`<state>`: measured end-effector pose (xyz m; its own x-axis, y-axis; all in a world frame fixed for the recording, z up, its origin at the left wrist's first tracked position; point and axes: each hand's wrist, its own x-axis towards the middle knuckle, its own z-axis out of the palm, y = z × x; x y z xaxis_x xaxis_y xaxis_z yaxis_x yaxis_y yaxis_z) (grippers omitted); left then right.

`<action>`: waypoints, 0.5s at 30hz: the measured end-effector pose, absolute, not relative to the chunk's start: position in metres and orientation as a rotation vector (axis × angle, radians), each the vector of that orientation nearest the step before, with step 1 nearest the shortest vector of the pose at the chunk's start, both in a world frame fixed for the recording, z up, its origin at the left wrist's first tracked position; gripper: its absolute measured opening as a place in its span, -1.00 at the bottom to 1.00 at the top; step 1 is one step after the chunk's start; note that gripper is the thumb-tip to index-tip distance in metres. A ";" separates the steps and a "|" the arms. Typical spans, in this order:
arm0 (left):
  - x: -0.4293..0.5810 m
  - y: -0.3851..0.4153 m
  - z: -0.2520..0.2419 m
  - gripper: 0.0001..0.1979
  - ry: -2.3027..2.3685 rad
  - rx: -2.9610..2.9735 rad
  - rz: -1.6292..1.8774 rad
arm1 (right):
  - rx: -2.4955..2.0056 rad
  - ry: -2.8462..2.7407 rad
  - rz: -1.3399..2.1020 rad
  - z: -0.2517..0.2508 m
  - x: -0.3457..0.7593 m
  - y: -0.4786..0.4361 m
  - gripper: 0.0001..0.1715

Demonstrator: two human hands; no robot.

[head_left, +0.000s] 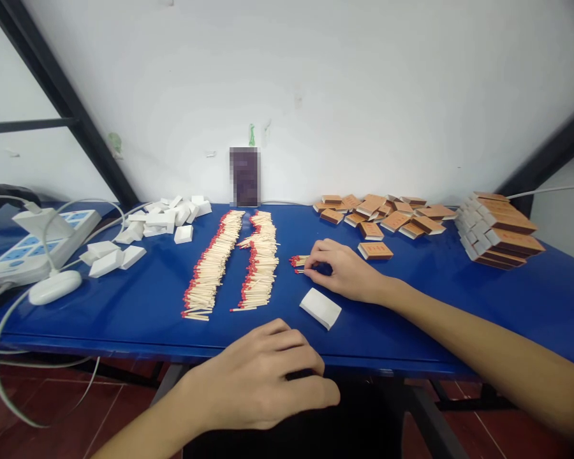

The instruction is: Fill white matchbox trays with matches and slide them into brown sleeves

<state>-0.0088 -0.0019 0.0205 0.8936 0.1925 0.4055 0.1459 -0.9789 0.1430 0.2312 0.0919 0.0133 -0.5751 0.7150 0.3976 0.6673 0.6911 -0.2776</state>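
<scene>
My right hand [339, 268] is on the blue table with thumb and fingertips pinched at a small bunch of red-tipped matches [297, 262]. Its fingers partly cover the sticks. Just below that hand lies a white matchbox tray [320, 308]. My left hand [268, 376] hovers over the table's front edge, fingers loosely bent and thumb apart, holding nothing. Beyond it, two long rows of matches, the left row [210, 271] and the right row [261, 268], run away from me with most red heads on the left.
White trays [165, 217] are heaped at the back left. Orange matchboxes [382, 210] lie scattered at the back right, beside a stack of matchboxes [500, 229]. On the left are a power strip [38, 245] and cables. A blurred dark rectangle [245, 177] stands against the wall.
</scene>
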 end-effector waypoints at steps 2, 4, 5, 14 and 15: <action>-0.011 0.000 0.021 -0.75 0.204 2.957 0.617 | -1.064 -2.408 0.138 0.015 0.231 0.091 -0.83; -0.011 0.001 0.020 -0.77 0.140 2.953 0.607 | -1.058 -2.395 0.137 0.016 0.232 0.091 -0.84; -0.011 0.001 0.020 -0.79 0.112 2.940 0.611 | -1.054 -2.389 0.135 0.016 0.233 0.091 -0.84; -0.009 0.000 0.019 -0.75 0.050 2.791 0.753 | -1.011 -2.406 0.093 0.015 0.238 0.095 -0.74; -0.009 0.000 0.019 -0.74 0.051 2.794 0.790 | -1.011 -2.412 0.094 0.014 0.239 0.095 -0.73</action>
<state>-0.0093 0.0004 0.0193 0.8534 0.0971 0.5122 -0.0309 -0.9714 0.2355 0.2385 0.0953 0.0143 -0.5870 0.6823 0.4358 0.6464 0.7191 -0.2551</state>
